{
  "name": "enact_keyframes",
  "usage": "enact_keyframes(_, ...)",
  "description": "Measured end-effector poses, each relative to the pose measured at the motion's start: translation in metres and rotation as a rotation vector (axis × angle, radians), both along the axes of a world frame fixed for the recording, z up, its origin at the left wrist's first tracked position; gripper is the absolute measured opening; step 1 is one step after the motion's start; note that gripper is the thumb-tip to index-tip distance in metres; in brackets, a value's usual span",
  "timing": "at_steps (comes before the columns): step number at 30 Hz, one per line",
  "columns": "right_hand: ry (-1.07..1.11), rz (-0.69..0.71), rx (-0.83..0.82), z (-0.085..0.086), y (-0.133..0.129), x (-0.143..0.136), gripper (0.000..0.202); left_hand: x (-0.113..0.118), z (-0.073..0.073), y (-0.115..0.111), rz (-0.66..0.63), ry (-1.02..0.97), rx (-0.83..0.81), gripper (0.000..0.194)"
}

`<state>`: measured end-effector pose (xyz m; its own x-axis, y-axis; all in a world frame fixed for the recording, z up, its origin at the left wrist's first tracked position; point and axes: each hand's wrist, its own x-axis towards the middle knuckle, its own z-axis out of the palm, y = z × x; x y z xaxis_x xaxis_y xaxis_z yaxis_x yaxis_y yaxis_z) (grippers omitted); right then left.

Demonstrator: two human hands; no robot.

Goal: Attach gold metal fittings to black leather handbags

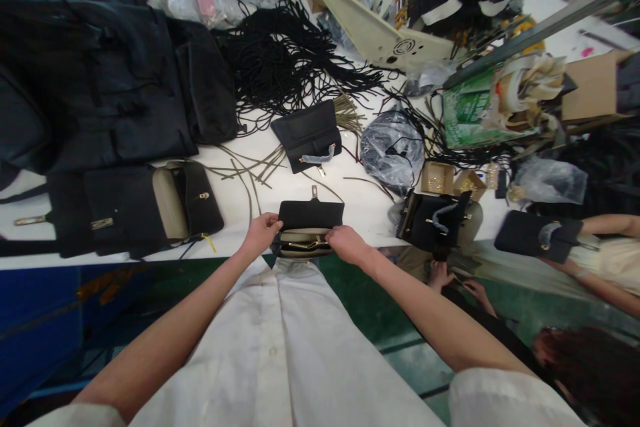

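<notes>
A black handbag (310,215) sits at the front edge of a white bench (367,223), right against the wearer's shirt (273,340). Its flap is folded back, away from the wearer, with a gold clasp (315,192) at the far end; the mouth gapes, showing a beige lining and a gold zip. The left hand (263,233) is nearly closed, thumb and fingers pinching the bag's left side by the flap's corner. The right hand (347,243) is curled, its fingers gripping the right end of the opening; its fingertips are partly hidden.

Just beyond lies a second black bag (306,137), tilted, its flap open. Behind it, toward the far edge, spreads a tangle of black cords (280,60). To its right is a coil in clear plastic (393,147), near small boxes of gold fittings (437,179).

Along the front edge, to the left, black bags with a beige lining (169,203) lie in a row, a pile of large black bags (100,73) behind them. To the right stands another black bag (435,220); farther right, a co-worker's arms (607,225) reach to a flat black bag (535,235). Another person's hands (443,275) show below the bench edge.
</notes>
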<state>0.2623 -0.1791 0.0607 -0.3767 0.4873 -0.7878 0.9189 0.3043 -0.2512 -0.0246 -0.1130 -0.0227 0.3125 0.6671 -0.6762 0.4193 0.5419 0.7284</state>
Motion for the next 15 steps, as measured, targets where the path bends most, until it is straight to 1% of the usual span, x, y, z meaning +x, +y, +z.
enact_keyframes(3, 0.086, 0.046, 0.017, 0.005, -0.006, 0.003, 0.016, -0.003, 0.003, 0.003, -0.036, -0.01, 0.083, 0.028)
enact_keyframes(5, 0.123, 0.051, 0.034, 0.008, -0.01, 0.003, 0.014, -0.006, 0.009, 0.005, -0.061, 0.007, 0.158, 0.03)
enact_keyframes(8, 0.13, 0.021, 0.067, 0.01, -0.015, 0.002, 0.022, -0.011, 0.027, 0.004, -0.132, 0.054, 0.321, 0.049)
enact_keyframes(9, 0.119, 0.003, 0.079, 0.01, -0.016, 0.001, 0.023, -0.013, 0.034, 0.002, -0.19, 0.052, 0.375, 0.053)
enact_keyframes(10, 0.105, -0.017, 0.09, 0.01, -0.017, 0.0, 0.023, -0.014, 0.041, -0.001, -0.272, 0.033, 0.421, 0.053)
enact_keyframes(11, 0.09, -0.036, 0.098, 0.009, -0.017, 0.0, 0.022, -0.014, 0.047, -0.004, -0.373, 0.001, 0.453, 0.048)
enact_keyframes(13, 0.062, -0.065, 0.103, 0.008, -0.018, -0.003, 0.016, -0.01, 0.053, -0.011, -0.592, -0.065, 0.483, 0.024)
enact_keyframes(14, 0.048, -0.075, 0.101, 0.007, -0.017, -0.004, 0.013, -0.006, 0.053, -0.015, -0.689, -0.082, 0.487, 0.013)
enact_keyframes(15, 0.035, -0.085, 0.098, 0.006, -0.017, -0.006, 0.012, 0.0, 0.052, -0.019, -0.77, -0.085, 0.49, 0.009)
